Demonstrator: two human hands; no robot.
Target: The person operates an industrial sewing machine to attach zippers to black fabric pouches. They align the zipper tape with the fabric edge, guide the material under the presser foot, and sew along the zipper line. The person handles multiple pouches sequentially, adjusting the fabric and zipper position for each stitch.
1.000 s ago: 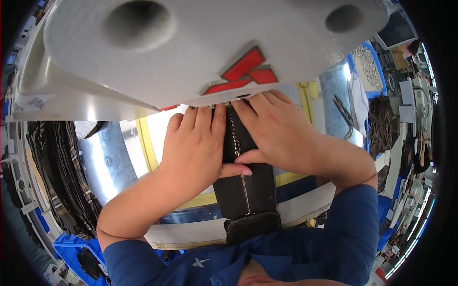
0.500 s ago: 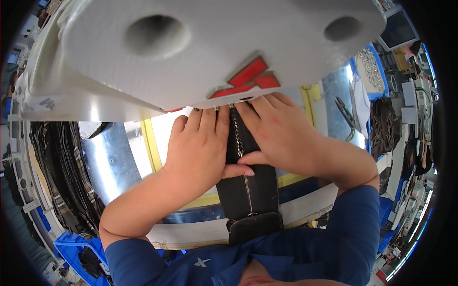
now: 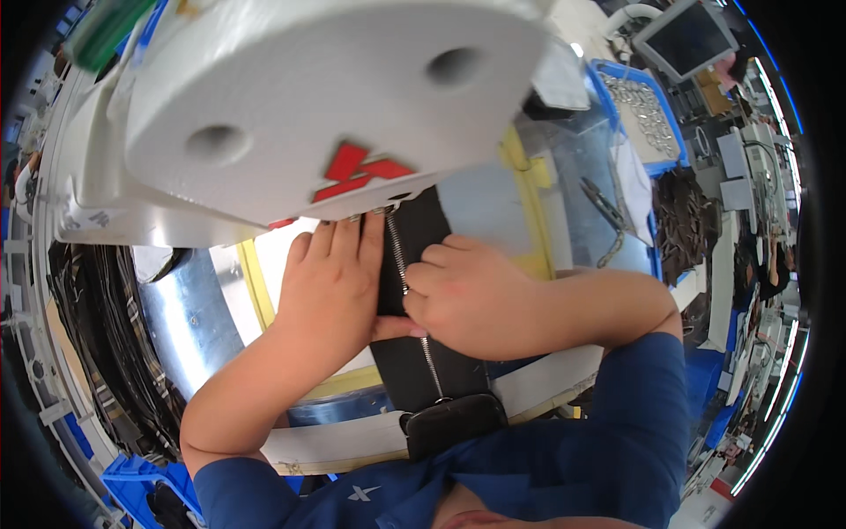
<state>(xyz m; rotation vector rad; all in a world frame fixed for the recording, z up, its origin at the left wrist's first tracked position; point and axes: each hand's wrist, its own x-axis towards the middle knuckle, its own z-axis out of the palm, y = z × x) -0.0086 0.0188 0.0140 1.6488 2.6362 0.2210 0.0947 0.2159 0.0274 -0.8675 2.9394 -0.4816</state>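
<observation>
A black fabric piece (image 3: 451,375) with a metal zipper (image 3: 428,357) down its middle runs toward me from under a grey-white sewing machine head (image 3: 291,106). My left hand (image 3: 330,282) lies flat along its left side, fingers stretched toward the machine's lower edge and thumb reaching across the zipper. On the right, my right hand (image 3: 471,300) is closed, its fingertips pinching at the zipper slider; the pull itself is mostly covered by the fingers. At the near end, a black pouch-like part (image 3: 454,425) hangs over the table edge against me. The needle area is hidden behind the machine head.
Scissors-like snips (image 3: 603,204) lie on the table at the right. Beyond them is a blue tray (image 3: 674,132) of small metal parts, with a pile of dark pieces (image 3: 683,225) beside it. Dark fabric pieces (image 3: 101,335) are stacked at the left; a blue bin (image 3: 145,480) stands lower left.
My right hand has drawn back from beside the machine's lower edge, and its fingers have curled closed at the zipper slider. My left hand stays on the fabric. The whole view has shifted.
</observation>
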